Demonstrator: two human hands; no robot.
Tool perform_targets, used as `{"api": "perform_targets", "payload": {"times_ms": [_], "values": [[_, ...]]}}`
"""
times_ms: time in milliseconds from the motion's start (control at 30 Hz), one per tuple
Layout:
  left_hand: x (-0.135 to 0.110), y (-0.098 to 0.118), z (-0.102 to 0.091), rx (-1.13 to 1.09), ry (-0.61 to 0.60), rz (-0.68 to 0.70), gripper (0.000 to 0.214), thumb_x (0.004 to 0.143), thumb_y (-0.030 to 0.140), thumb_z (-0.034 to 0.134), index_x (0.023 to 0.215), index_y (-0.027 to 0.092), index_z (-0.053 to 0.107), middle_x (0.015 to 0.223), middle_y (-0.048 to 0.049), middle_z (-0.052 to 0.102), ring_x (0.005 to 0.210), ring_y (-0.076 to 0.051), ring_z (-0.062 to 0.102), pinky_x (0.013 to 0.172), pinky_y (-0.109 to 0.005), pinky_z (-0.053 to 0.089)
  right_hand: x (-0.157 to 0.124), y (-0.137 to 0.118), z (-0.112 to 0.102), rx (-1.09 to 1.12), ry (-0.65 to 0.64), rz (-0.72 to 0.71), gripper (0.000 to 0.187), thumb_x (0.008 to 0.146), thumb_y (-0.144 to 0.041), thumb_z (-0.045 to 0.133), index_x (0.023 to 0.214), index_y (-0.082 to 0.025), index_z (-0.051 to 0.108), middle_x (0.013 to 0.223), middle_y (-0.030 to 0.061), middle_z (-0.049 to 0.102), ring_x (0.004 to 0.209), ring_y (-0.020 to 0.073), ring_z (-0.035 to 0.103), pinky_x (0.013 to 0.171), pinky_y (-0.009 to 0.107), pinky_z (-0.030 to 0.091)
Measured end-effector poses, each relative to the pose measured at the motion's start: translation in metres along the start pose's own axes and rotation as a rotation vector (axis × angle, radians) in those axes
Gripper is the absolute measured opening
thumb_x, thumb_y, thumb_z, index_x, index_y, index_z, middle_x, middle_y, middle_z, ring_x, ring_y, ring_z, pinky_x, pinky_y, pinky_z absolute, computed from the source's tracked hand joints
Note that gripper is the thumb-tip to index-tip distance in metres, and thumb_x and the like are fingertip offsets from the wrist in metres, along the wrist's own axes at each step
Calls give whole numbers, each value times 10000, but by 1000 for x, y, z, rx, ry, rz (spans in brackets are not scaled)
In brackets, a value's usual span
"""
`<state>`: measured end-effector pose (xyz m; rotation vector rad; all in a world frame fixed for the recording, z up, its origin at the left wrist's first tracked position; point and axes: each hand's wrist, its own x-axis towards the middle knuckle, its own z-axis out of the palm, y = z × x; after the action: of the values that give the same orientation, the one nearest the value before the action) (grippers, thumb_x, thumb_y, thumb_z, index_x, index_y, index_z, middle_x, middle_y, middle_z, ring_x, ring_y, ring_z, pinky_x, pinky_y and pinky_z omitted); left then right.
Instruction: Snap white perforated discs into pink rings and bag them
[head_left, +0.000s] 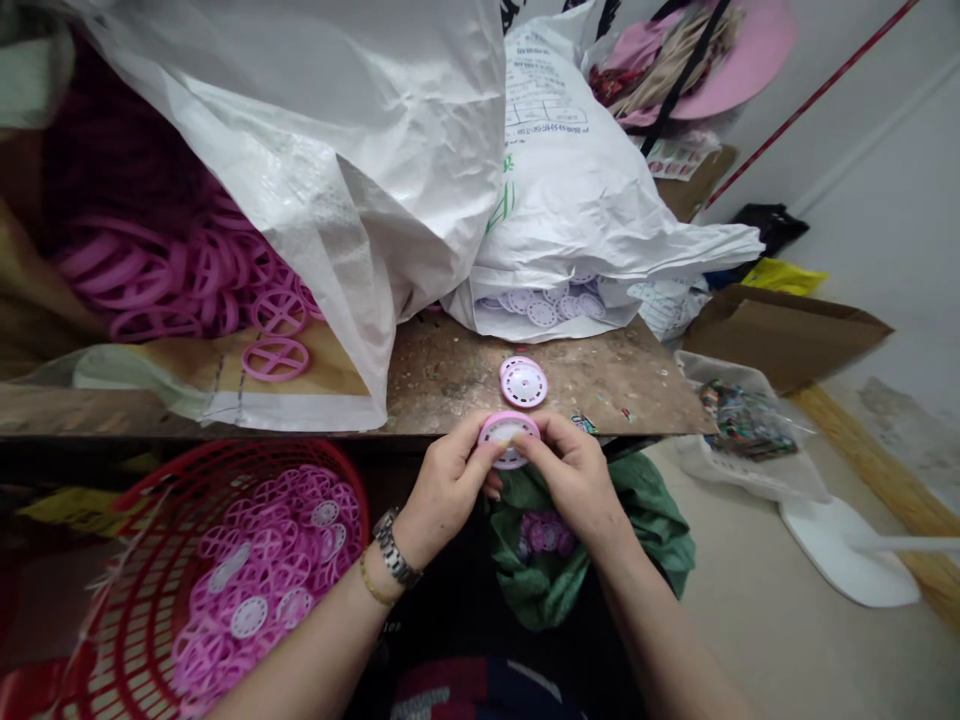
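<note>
Both hands meet at the table's front edge around one pink-and-white plastic disc (pixel 508 432). My left hand (pixel 448 484) grips its left side with curled fingers; a metal watch and a thin bracelet sit on that wrist. My right hand (pixel 576 470) pinches the disc's right side and top. Just beyond the hands, a second pink-and-white disc (pixel 523 382) lies flat on the worn wooden table (pixel 450 375). Below the hands, a green bag (pixel 652 520) holds a few pink parts.
A red basket (pixel 142 580) of assembled pink wheels stands at lower left. A large white sack (pixel 330 150) spills pink rings (pixel 274 357) on the left; another sack (pixel 577 190) holds white discs (pixel 541 305). Cardboard box (pixel 780 330) and a clear bag (pixel 742 425) lie right.
</note>
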<state>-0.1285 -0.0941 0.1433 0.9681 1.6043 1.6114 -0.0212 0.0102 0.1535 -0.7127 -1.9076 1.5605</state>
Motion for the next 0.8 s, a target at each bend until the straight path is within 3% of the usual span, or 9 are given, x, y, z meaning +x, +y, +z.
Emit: {"api": "perform_targets", "payload": {"times_ms": [133,200,333,467,633,800], "values": [[13,-1,0,406,57,273,389,908,319,544,1282,215,533,1147,-93,612,1012,-233,574,914,-373,478,21,1,-16,-88,38,-28,190,811,-374,628,789,-187,652,718,-5,620,691,159,538,661,261,413],[21,-4,-1,603,115,365,453,908,336,546,1334,195,478,1179,-117,579,1087,-258,523,981,-425,423,37,5,-26,-187,87,-58,205,805,-389,626,810,-185,656,730,0,624,694,163,539,672,273,415],[41,-11,0,826,171,399,534,913,417,517,1357,133,433,1182,-154,551,1099,-279,494,973,-441,412,70,20,-40,-452,114,-165,209,791,-359,629,880,-179,685,917,61,661,844,212,587,779,332,446],[57,-16,4,929,149,359,544,898,446,534,1331,127,452,1156,-147,567,1076,-280,497,939,-420,423,89,28,-40,-661,-32,-236,274,837,-326,587,1040,-172,687,1108,118,664,1057,266,575,949,404,406],[62,-22,7,1032,147,364,514,893,343,566,1346,142,432,1169,-132,577,1048,-276,504,926,-406,419,103,21,-41,-679,-209,-155,359,845,-319,582,1169,-177,640,1144,112,676,1017,274,616,896,378,438],[61,-27,5,1066,145,377,493,900,306,556,1333,101,436,1153,-146,590,1056,-283,505,918,-412,435,114,8,-43,-745,-339,-85,334,795,-312,648,1082,-143,674,1081,102,695,945,248,628,821,310,449]]}}
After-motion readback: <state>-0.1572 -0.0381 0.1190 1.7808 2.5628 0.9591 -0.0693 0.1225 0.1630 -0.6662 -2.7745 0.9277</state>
